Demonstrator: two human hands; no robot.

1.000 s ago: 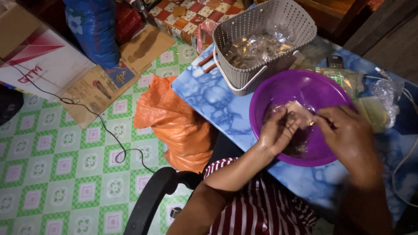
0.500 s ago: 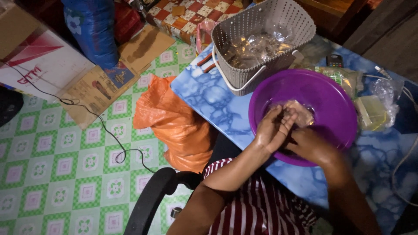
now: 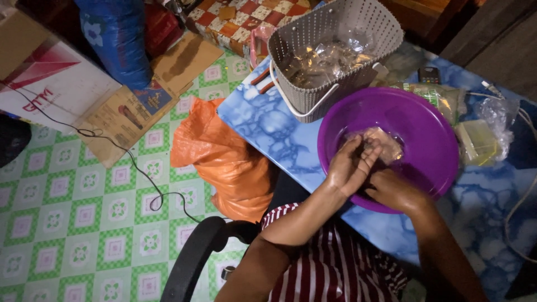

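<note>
Right now both hands sit inside the purple basin (image 3: pixel 442 168), right of centre frame. Left hand (image 3: pixel 349 168) pinches a small clear packet (image 3: pixel 383 142) lying just up-right of its fingertips. Right hand (image 3: pixel 394 190) curls loosely underneath, lower right; its grip I cannot tell.

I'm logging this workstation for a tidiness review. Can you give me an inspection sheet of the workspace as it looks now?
Surface: blue marbled tabletop, crowded on the right.
Job's things: round purple plastic basin holding a pale clear-wrapped lump.
Clutter: grey perforated plastic basket of clear wrappers; clear plastic bags.
Hands: left hand and right hand both in the basin at the lump; grip unclear.
Cables: black cord across the floor.
Surroundings: orange plastic sack, flattened cardboard, green patterned floor.
</note>
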